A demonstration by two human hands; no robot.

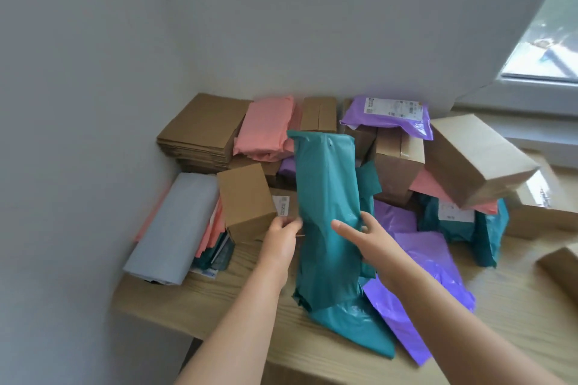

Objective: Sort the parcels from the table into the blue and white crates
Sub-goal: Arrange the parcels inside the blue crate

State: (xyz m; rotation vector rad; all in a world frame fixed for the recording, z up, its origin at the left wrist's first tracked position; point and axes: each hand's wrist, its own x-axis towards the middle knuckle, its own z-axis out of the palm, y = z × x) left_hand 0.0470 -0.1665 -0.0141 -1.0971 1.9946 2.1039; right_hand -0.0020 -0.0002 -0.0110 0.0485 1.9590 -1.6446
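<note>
The left hand pinches the left edge of a long teal parcel, fingers curled against the plastic, while the right hand grips its right edge with the thumb laid across the front and the fingers spread behind. Between the hands the parcel stands upright over the wooden desk, top end level with the pile behind it; at its foot more teal plastic lies on the desk, and I cannot tell whether that is the same parcel. Just right of it a purple mailer lies flat under the right forearm. Just left, a small cardboard box sits tilted, beside a grey parcel lying along the desk's left edge. Further back, against the wall, are a stack of flat cardboard, a pink parcel and a labelled purple parcel on top of brown boxes. To the right a large cardboard box leans on pink and teal parcels, under a window
</note>
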